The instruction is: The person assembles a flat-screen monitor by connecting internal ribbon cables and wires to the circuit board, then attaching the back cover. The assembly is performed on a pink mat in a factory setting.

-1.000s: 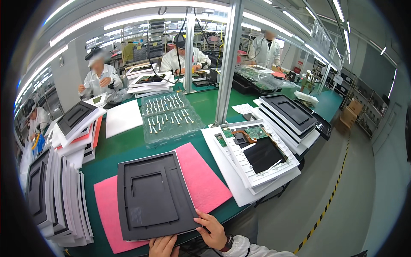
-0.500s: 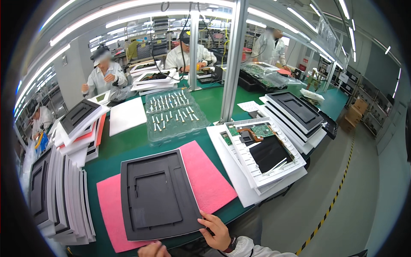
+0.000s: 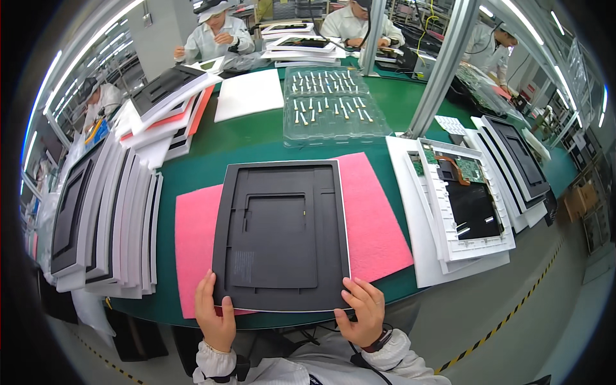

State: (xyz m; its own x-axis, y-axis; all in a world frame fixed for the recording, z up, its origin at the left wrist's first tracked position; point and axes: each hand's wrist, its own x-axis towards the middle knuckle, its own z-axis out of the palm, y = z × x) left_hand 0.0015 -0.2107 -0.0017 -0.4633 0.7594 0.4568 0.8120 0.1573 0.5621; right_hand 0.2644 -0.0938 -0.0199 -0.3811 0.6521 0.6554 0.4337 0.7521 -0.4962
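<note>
A flat black back cover (image 3: 276, 224) with a stepped recess and a thin pale edge lies before me, its recessed side up. Beneath it is a pink foam sheet (image 3: 375, 224), which sticks out on both sides. My left hand (image 3: 217, 317) grips the cover's near left corner, fingers along the side and thumb at the front edge. At the near right corner my right hand (image 3: 366, 314) holds it the same way. The undersides of the fingertips are partly hidden.
Left stands a row of similar covers with white foam sheets (image 3: 122, 218). A clear tray (image 3: 333, 131) holds several small white cables. Right, an opened white-framed device (image 3: 471, 205) lies on white foam. A metal post (image 3: 443, 70) rises behind; co-workers sit across the green bench (image 3: 205, 154).
My left hand has come up from the lower edge and taken the cover's near left corner. The cover now sits straighter before me. The whole view has swung left and down.
</note>
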